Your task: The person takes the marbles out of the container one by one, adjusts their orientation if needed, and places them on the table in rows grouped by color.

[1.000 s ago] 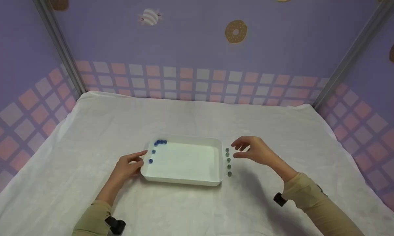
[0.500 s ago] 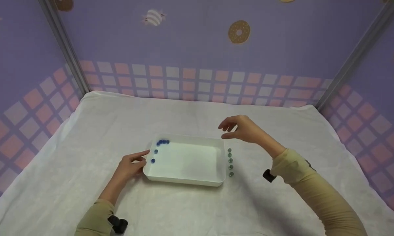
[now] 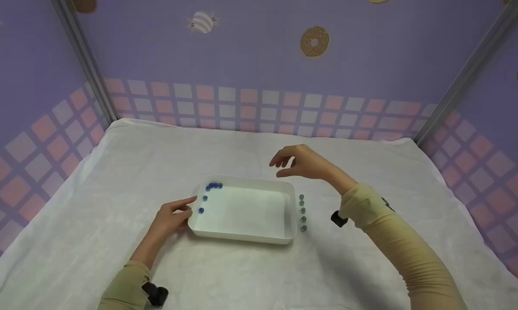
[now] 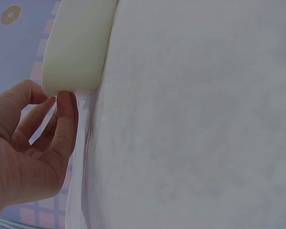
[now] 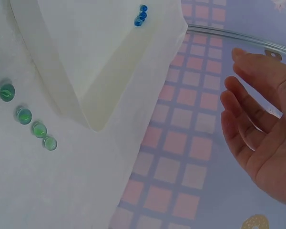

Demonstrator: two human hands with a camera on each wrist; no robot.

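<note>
A white rectangular tray (image 3: pixel 259 206) rests on the cloth in the head view. Several blue marbles (image 3: pixel 201 210) lie inside it along the left side and in the far left corner. My left hand (image 3: pixel 171 218) touches the tray's left end from outside; the left wrist view has its fingertips (image 4: pixel 66 98) against the outer wall. Raised beyond the tray's far right corner, my right hand (image 3: pixel 304 162) has loosely bent fingers and a gap between thumb and fingertips, with nothing held. Green marbles (image 3: pixel 302 210) form a line just outside the tray's right wall, also visible as green marbles (image 5: pixel 24 115) in the right wrist view.
White cloth (image 3: pixel 370 181) covers the table around the tray. A purple wall (image 3: pixel 259 51) with pink and white squares stands behind, and grey posts (image 3: pixel 84 60) mark the corners.
My right hand has moved from beside the green marbles up and left, beyond the tray's far right corner. My left hand stays at the tray's left end.
</note>
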